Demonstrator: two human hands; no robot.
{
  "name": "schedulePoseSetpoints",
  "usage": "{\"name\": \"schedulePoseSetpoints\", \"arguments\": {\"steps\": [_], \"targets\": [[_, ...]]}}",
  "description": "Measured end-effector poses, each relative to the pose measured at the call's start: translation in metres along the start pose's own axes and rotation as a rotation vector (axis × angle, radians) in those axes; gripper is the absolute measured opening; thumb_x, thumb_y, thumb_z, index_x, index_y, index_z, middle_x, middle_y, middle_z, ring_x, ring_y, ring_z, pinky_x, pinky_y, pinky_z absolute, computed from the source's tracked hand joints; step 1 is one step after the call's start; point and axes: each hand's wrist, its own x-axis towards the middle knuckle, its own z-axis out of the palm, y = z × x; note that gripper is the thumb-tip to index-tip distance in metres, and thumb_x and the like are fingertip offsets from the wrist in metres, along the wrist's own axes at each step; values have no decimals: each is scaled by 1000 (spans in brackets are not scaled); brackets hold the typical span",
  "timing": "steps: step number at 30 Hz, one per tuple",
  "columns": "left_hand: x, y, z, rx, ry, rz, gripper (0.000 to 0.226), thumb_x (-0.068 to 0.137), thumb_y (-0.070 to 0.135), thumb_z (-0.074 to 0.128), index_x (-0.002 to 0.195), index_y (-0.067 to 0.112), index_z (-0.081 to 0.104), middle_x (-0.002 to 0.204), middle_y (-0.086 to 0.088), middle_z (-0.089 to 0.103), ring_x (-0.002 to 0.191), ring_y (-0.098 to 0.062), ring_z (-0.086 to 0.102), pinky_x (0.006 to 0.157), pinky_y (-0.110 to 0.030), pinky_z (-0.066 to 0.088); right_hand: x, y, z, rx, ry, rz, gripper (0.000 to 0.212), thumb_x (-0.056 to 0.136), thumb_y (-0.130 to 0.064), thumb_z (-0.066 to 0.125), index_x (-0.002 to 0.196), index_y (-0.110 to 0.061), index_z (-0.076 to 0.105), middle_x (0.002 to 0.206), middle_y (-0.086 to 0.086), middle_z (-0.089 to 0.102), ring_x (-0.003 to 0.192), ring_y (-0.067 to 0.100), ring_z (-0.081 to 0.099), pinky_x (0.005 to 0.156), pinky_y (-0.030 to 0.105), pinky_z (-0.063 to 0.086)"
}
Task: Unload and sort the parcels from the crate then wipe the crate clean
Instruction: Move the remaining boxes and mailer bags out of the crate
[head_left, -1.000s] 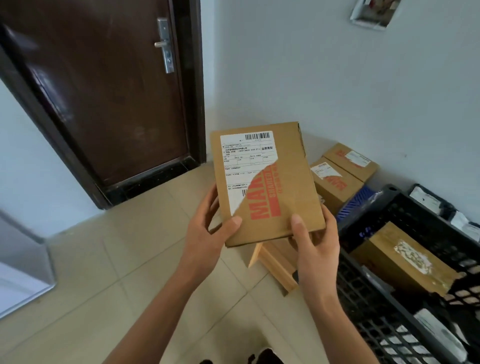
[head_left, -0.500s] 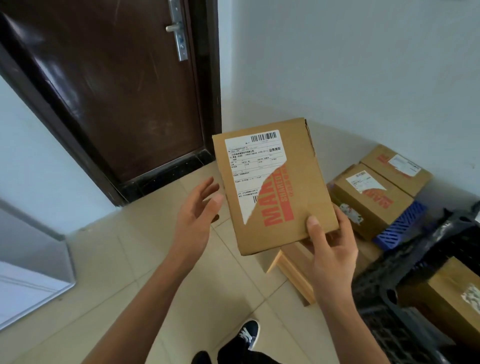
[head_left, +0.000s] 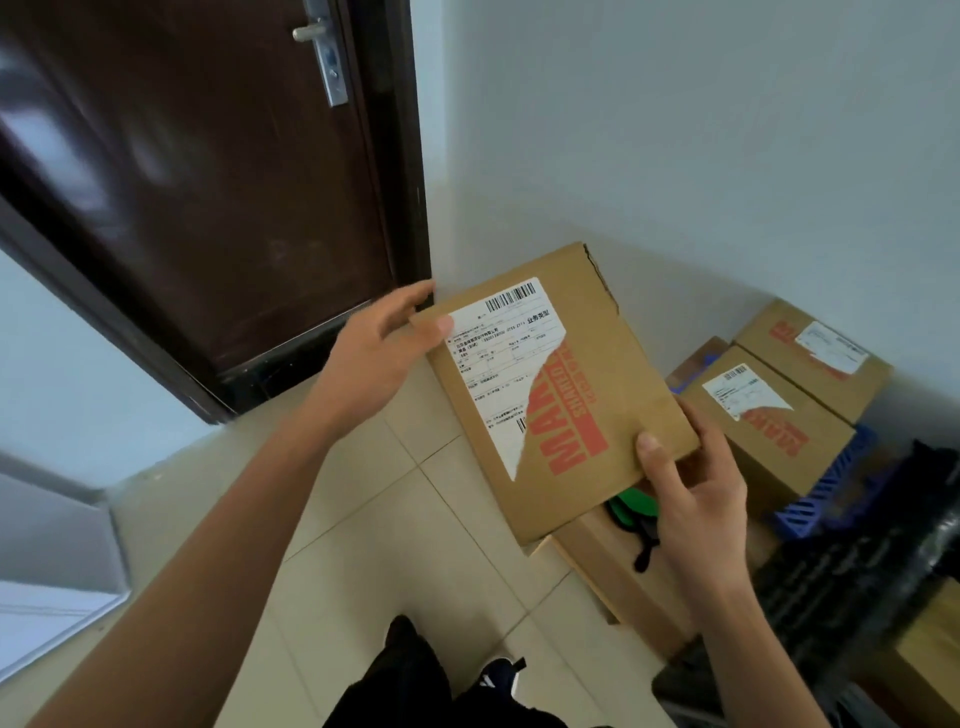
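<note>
Holding the parcel (head_left: 558, 395) over the floor, your right hand (head_left: 691, 499) pinches its near corner and your left hand (head_left: 382, 345) pinches the far one; such corner grips could let it slip.

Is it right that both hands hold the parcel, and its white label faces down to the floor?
Not quite. The head view shows the white label facing up toward the camera. Both the left hand and right hand do hold the parcel.
</note>
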Motion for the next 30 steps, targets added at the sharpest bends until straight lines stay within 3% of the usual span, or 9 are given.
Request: {"name": "schedulePoseSetpoints", "arguments": {"steps": [4,7,11,13,17,21,24,27,30], "targets": [[34,-5,26,-129,-108,-48,16,102,27,59,114,31,69,100,8,77,97,-10,72,89,-33,61,25,6,1,-22,37,34,43,96,-28,65,135,-35,51,118,-13,65,106,-1,66,77,14,57],[66,-11,49,-222,-60,-101,16,102,21,60,101,32,71,88,11,77,85,-6,73,78,-25,61,49,8,6,-67,124,39,51,95,-35,65,143,-32,49,121,-13,66,111,2,65,90,30,61],[119,-22,77,-318,-44,-194,12,100,23,64,102,29,74,95,1,79,90,-13,74,89,-43,62,91,12,17,-28,264,74,60,96,-46,65,150,-34,42,137,-14,61,128,7,59,104,49,53],[145,-23,89,-382,-63,-206,14,100,20,63,107,24,74,97,4,79,92,-10,75,86,-34,62,111,11,25,-33,329,82,69,92,-52,64,154,-39,36,151,-18,49,141,5,46,110,52,47],[197,-22,113,-386,-71,-148,19,99,19,65,114,12,75,96,9,79,87,-1,73,77,-19,58,142,12,42,-58,366,97,63,101,-32,63,156,-39,33,155,-22,43,142,2,43,113,49,46],[236,-19,148,-415,-153,-159,12,98,27,67,101,23,77,93,9,79,86,-5,74,83,-34,60,150,12,58,-64,360,145,81,98,-21,68,151,-56,17,149,-33,42,139,-3,44,108,30,47],[247,-8,178,-435,-243,-124,13,99,28,66,103,23,77,96,7,79,85,-7,73,79,-34,59,155,12,55,-125,444,199,84,96,-17,70,157,-46,20,142,-27,50,122,-14,54,89,16,55],[245,4,205,-420,-379,-23,16,102,25,62,104,36,73,102,13,78,94,-4,72,77,-18,53,161,12,32,-138,548,227,78,95,-17,72,156,-41,30,135,-25,55,107,-14,61,77,13,56],[246,16,229,-393,-480,48,21,103,22,60,111,39,70,108,20,75,105,0,69,84,-13,51,171,12,-7,-156,560,266,75,91,-21,76,149,-49,37,139,-20,57,121,-3,60,81,18,58]]}}
